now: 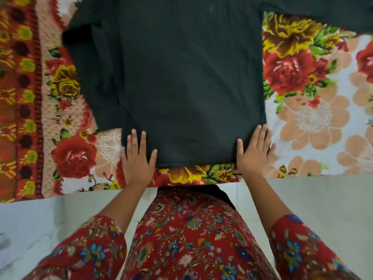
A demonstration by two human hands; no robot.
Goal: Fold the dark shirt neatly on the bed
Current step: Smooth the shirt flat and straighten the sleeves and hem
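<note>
From my remote view, the far left shows the red and yellow patterned border of the floral cover on the bed. Just right of it, the shirt's left sleeve lies folded in along the body, bunched and a little uneven.

The left hand rests flat on the near left corner of the shirt, fingers straight and slightly spread on the cloth, grasping nothing. Its palm sits over the hem where cloth meets cover.

The shirt lies spread smooth in the middle of the bed, with its hem towards me and close to the bed's near edge. I can't tell whether it lies front up or back up.

The right hand lies flat at the near right corner, also released: the thumb is on the cloth and the fingers run along the shirt's right edge, partly on the cover.

The right sleeve stretches out unfolded towards the top right and leaves the view.

Below the bed's edge I see a red flowered dress and pale floor tiles.
</note>
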